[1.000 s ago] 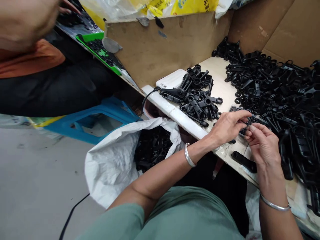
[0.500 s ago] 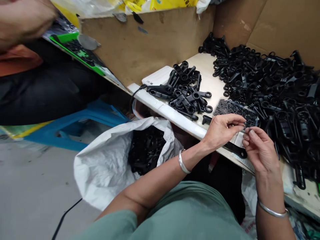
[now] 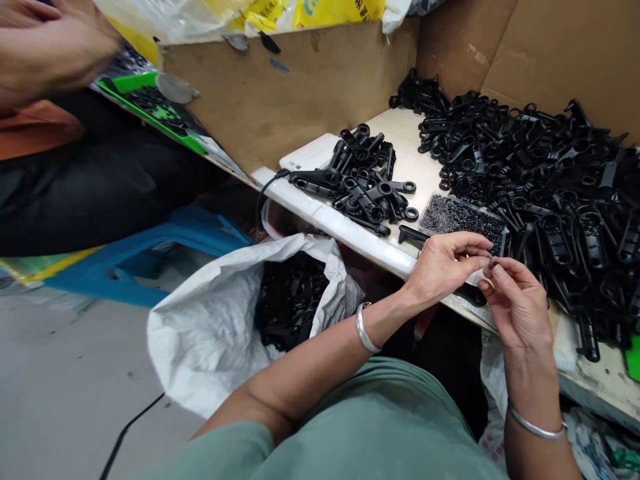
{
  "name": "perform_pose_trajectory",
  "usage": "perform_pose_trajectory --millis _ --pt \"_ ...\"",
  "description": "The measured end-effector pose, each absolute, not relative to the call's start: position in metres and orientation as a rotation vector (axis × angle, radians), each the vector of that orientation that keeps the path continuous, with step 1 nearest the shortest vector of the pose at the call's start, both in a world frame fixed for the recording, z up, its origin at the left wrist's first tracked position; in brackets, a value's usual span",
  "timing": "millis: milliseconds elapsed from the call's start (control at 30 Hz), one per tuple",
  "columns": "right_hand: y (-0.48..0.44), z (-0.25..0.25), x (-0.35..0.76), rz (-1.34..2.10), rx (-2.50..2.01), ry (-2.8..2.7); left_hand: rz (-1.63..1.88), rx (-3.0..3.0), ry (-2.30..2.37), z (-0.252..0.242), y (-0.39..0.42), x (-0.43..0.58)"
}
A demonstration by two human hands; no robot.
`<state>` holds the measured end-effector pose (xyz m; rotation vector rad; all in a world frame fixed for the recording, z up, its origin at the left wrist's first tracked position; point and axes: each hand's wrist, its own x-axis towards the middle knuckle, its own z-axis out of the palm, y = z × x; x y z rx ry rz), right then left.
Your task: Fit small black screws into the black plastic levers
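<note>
My left hand (image 3: pixel 443 267) and my right hand (image 3: pixel 520 303) meet fingertip to fingertip above the table's front edge. Both are pinched on something tiny that I cannot make out. Just behind them lies a clear box of small dark parts (image 3: pixel 463 220), partly covered by my left fingers. A black plastic part (image 3: pixel 473 294) lies under my hands at the edge. Left of the box is a small pile of black arm-shaped parts (image 3: pixel 370 180); a much larger pile of black parts (image 3: pixel 530 160) fills the right side of the table.
A white sack (image 3: pixel 205 320) with black parts inside stands open below the table edge. Cardboard walls (image 3: pixel 290 93) border the table. At the left are another person's hand (image 3: pixel 55 53), a green tray (image 3: pixel 187 140) and a blue stool (image 3: pixel 145 250).
The view has shifted slightly, so the table items appear a little further left. My hands stay together, with their fingertips slightly closer. The other person's hand has moved slightly.
</note>
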<state>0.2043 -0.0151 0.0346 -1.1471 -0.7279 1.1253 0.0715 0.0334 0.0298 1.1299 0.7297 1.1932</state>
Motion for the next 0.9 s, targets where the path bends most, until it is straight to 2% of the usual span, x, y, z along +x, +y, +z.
perform_pose_trajectory --millis 267,400,567,900 --pt "-0.017 0.033 0.203 1.096 -1.148 -0.735 1.205 1.161 0.734 0.031 0.030 0.074" --pt "-0.019 0.031 0.201 0.960 -1.221 -0.763 1.219 1.233 0.781 0.029 0.027 0.074" --pt "-0.026 0.032 0.199 0.789 -1.331 -0.846 1.274 1.456 0.886 0.032 0.020 0.073" --pt "-0.025 0.041 0.205 0.666 -1.424 -1.070 1.300 1.861 0.955 0.031 0.015 0.073"
